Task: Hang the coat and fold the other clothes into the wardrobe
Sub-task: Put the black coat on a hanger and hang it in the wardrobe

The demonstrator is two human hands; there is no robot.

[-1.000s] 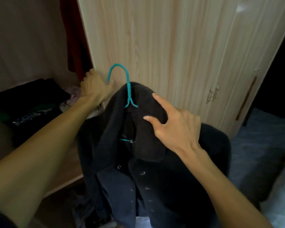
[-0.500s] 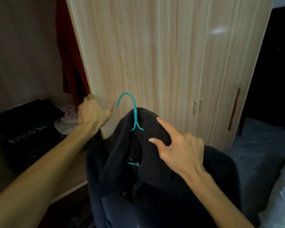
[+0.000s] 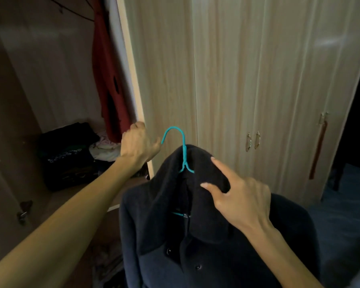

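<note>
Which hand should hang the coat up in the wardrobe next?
I think the right hand. It holds the coat up by the collar, just under the hanger hook. The left hand grips the door edge, so it is busy.

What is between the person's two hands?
Head view: the teal wire hanger's hook, rising from the dark fleece coat's collar, lies between left hand and right hand.

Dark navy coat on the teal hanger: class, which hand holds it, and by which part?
The right hand holds the dark navy coat by its raised collar, beside the teal hanger's neck. The left hand grips the pale wooden wardrobe door's edge.
</note>
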